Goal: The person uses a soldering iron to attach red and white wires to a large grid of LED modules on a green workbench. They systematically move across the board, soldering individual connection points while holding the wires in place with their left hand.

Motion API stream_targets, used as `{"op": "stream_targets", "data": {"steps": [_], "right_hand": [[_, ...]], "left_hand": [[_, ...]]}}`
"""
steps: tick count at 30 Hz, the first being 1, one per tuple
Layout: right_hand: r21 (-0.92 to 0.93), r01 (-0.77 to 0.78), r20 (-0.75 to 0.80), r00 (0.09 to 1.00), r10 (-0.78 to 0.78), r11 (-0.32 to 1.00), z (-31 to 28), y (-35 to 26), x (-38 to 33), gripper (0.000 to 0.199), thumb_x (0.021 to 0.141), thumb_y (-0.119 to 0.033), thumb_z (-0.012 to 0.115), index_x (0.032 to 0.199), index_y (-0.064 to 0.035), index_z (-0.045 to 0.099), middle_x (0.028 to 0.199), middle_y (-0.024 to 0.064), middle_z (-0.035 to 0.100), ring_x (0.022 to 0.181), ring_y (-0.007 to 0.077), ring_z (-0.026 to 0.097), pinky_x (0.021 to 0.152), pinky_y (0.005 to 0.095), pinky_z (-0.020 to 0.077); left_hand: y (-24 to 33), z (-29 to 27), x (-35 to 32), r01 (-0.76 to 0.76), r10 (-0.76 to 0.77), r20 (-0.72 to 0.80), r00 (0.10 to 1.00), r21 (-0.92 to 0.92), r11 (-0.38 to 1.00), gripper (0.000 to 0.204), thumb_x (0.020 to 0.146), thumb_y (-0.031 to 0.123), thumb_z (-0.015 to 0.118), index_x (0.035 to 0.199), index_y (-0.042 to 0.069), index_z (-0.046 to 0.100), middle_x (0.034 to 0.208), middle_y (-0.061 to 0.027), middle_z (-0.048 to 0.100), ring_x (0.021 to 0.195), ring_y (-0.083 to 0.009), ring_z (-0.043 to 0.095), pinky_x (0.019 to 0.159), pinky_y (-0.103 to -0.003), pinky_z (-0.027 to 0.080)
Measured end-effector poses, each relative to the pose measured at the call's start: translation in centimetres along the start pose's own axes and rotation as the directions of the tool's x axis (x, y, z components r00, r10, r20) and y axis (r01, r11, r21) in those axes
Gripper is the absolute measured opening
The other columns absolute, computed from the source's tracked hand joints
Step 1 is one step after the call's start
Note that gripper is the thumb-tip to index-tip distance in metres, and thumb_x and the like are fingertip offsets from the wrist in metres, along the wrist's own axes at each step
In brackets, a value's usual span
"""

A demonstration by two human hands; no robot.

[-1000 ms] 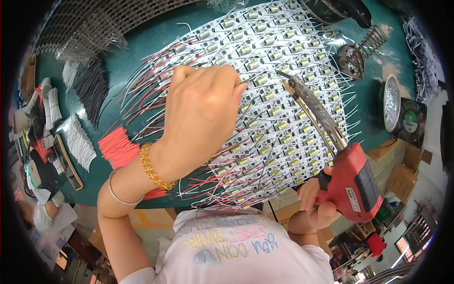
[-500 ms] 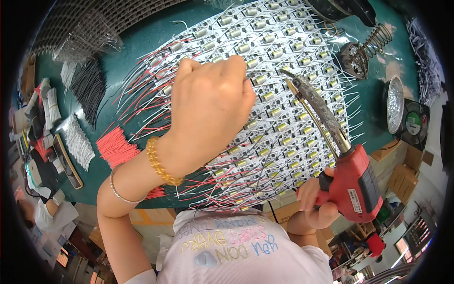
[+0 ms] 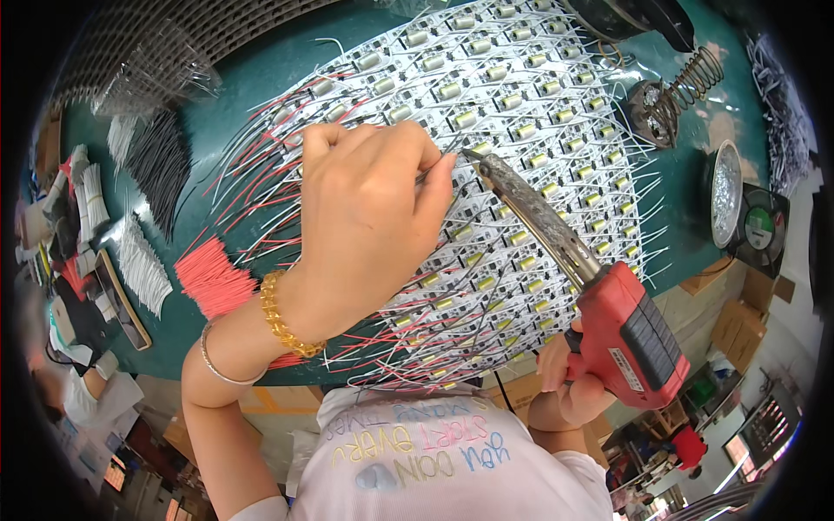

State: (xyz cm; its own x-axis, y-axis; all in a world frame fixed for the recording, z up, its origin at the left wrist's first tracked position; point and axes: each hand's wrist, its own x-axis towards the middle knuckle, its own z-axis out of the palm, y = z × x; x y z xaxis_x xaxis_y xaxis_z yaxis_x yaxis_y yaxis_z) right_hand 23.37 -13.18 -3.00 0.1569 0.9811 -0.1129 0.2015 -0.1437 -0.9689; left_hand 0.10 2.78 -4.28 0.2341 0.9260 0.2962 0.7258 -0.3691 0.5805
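Note:
My left hand [image 3: 369,195] is closed in a pinch over the sheet of small white circuit boards [image 3: 530,178]. Between thumb and forefinger sits a thin dark wire, mostly hidden by the fingers. A red soldering gun [image 3: 630,334] with a long metal barrel is gripped in my right hand [image 3: 573,382], at the lower right of the boards. Its dark tip points up and left, beside my left fingertips and close over a board. Each board carries a yellowish cylindrical part, and thin white, red and black wires stick out along the sheet's edges.
Left of the boards lie bundles of red wires [image 3: 215,276], black wires [image 3: 161,165] and white wires [image 3: 143,265]. A coiled spring iron holder [image 3: 695,78], a shiny metal dish [image 3: 725,193] and a dark spool [image 3: 764,224] stand at the right. Another person sits at the far left.
The soldering gun has swung left and slightly down, bringing its tip to my left fingertips. My left hand has shifted a little left and down, still pinching.

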Motion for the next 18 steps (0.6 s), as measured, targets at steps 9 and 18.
{"op": "stream_targets", "data": {"steps": [9,18], "right_hand": [[-0.012,-0.009,0.006,1.000,0.009,1.000,-0.22,-0.10,-0.05,0.084,0.087,-0.059,0.057,0.127,0.0129,0.038,0.049,0.0002,0.047,0.039,0.0103,0.043,0.043,0.0239,0.0370],[-0.001,0.007,-0.011,1.000,-0.007,1.000,0.02,0.03,0.02,0.084,0.087,-0.058,0.059,0.126,0.0138,0.039,0.049,0.0005,0.047,0.040,0.0100,0.044,0.042,0.0235,0.0361]], "left_hand": [[0.05,0.52,0.05,-0.028,0.029,-0.050,0.998,0.014,0.999,0.020,0.077,0.006,0.072,0.069,0.009,0.054,0.055,0.0027,0.045,0.053,-0.0154,0.041,0.069,-0.032,0.032],[-0.01,0.74,0.10,-0.051,0.052,-0.076,0.996,0.019,0.999,0.021,0.076,0.005,0.072,0.068,0.010,0.053,0.054,0.0032,0.042,0.052,-0.0152,0.041,0.070,-0.032,0.032]]}}
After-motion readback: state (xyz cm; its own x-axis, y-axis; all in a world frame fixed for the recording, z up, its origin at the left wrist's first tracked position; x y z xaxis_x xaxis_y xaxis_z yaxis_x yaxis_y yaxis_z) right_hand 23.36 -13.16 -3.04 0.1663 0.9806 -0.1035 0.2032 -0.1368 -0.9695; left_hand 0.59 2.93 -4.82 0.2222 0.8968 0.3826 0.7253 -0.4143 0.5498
